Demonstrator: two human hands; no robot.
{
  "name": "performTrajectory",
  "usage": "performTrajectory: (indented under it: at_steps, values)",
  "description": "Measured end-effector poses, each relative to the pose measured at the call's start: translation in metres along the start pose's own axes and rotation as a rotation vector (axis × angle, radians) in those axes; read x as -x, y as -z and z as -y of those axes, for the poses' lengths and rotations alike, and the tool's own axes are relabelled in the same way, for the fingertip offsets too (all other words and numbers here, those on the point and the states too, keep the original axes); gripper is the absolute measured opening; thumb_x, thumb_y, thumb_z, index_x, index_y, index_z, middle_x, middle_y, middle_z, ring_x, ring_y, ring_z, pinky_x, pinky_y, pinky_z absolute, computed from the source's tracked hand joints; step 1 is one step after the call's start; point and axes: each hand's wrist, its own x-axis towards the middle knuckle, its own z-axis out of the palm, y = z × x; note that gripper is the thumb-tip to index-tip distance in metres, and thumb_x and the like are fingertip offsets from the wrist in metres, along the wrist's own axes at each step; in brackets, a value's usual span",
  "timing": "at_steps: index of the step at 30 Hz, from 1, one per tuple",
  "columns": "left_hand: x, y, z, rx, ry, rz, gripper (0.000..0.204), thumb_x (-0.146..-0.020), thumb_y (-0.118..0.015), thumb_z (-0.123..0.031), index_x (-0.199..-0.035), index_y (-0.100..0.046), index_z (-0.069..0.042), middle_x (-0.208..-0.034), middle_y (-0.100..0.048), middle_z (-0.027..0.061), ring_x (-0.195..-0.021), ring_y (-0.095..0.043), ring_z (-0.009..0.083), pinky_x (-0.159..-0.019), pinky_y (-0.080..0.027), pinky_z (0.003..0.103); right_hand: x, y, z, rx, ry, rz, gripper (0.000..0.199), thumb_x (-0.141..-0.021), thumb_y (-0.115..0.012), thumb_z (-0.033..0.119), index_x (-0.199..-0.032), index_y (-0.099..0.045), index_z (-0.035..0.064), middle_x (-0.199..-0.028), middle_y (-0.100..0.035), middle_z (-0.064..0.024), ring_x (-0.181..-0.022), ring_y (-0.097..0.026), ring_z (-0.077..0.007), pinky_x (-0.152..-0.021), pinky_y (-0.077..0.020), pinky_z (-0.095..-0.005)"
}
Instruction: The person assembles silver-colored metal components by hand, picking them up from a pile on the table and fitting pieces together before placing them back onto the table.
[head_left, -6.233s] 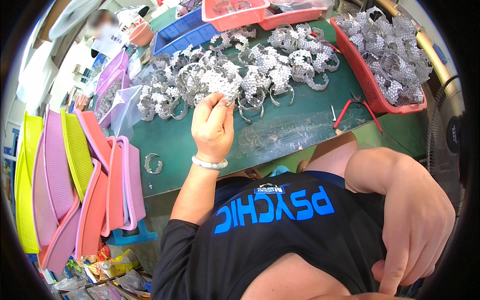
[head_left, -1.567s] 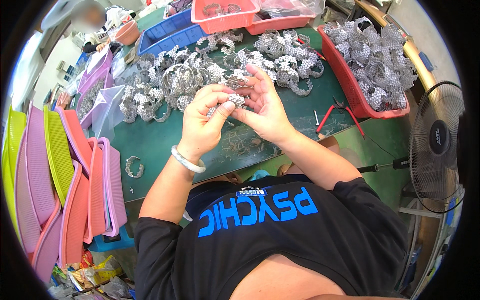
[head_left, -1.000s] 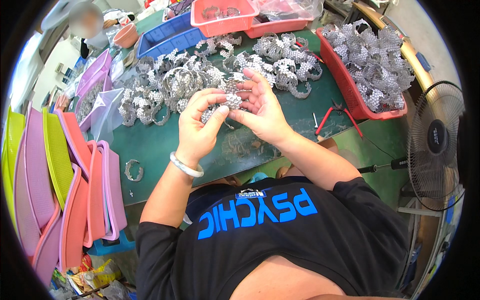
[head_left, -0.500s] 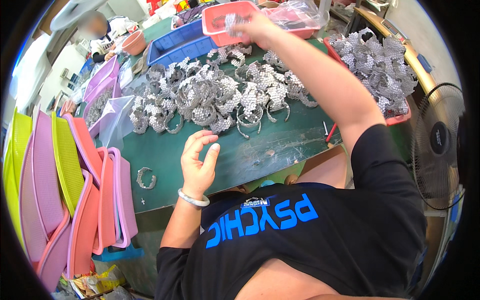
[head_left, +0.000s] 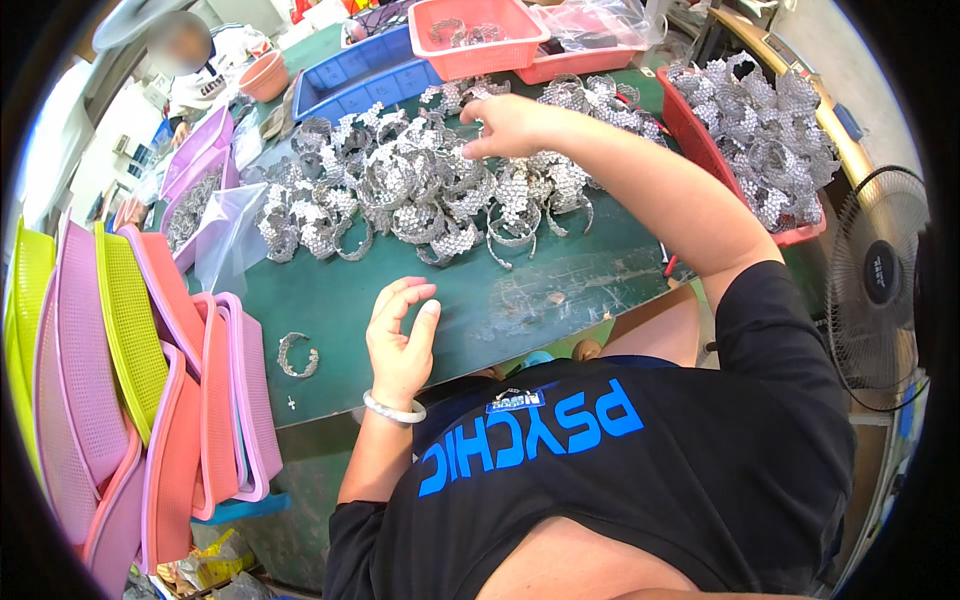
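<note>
- Green table (head_left: 560,285), scuffed along the bare strip near the front edge, reaching across most of the view.
- Lime, purple and coral plastic baskets (head_left: 130,335), bunched together and tipped on edge at the left, beside the table.
- Silver cuffs (head_left: 405,185), curved and scale-patterned, heaped in a wide tangle across the middle of the table, below and around the right hand (head_left: 512,128).
- Red basket (head_left: 700,140) at the right end of the table, filled above the rim with more such cuffs.
- Black fan (head_left: 880,280) at the far right, off the table.
- Blue tray (head_left: 385,97), divided inside, behind the heap.
- Pink basket (head_left: 480,65) just right of the tray, holding a few cuffs.
- Right hand stretched over the back of the heap, thumb and fingers apart; cannot tell whether touching any cuff.
- Left hand (head_left: 403,350) near the front edge, just short of the heap, thumb spread from half-curled fingers.
- Pale bangle (head_left: 394,409) around the left wrist.
- Single cuff (head_left: 312,362) lying left of the left hand, well apart from the heap.
- Tiny cross-shaped piece (head_left: 291,403) near that cuff.
</note>
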Motion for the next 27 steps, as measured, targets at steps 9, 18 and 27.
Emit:
performTrajectory:
  at_steps: [9, 18, 27]
  values:
    - [-0.004, -0.002, 0.002, -0.043, -0.019, 0.025, 0.013, -0.076, -0.06, -0.005, -0.087, -0.061, 0.0, -0.096, -0.058, 0.013, -0.091, -0.055, 0.0232, -0.082, -0.042, 0.03, -0.006, -0.005, 0.023, -0.087, -0.137, -0.077, 0.034, -0.065, -0.058, 0.024, -0.091, -0.062, 0.003, -0.089, -0.062, -0.0176, -0.086, -0.06, -0.029, -0.077, -0.0465, -0.0359]
    - [-0.002, 0.009, 0.01, -0.057, 0.013, 0.005, 0.013, -0.075, -0.06, -0.006, -0.087, -0.061, 0.0, -0.096, -0.058, 0.0134, -0.091, -0.055, 0.024, -0.082, -0.042, 0.031, -0.015, 0.029, 0.049, -0.037, 0.002, -0.077, 0.031, -0.065, -0.062, 0.019, -0.089, -0.058, -0.0003, -0.07, -0.06, -0.0149, -0.065, -0.06, -0.0237, -0.062, -0.0472, -0.0344]
    - [-0.006, 0.012, 0.017, -0.093, 0.029, -0.032, 0.015, -0.074, -0.06, -0.006, -0.088, -0.061, -0.001, -0.097, -0.057, 0.0134, -0.092, -0.055, 0.0242, -0.083, -0.042, 0.031, -0.035, -0.015, 0.026, -0.048, -0.153, 0.106, 0.049, -0.071, -0.065, 0.033, -0.108, -0.054, 0.002, -0.092, -0.061, -0.0187, -0.089, -0.058, -0.0303, -0.08, -0.0453, -0.035]
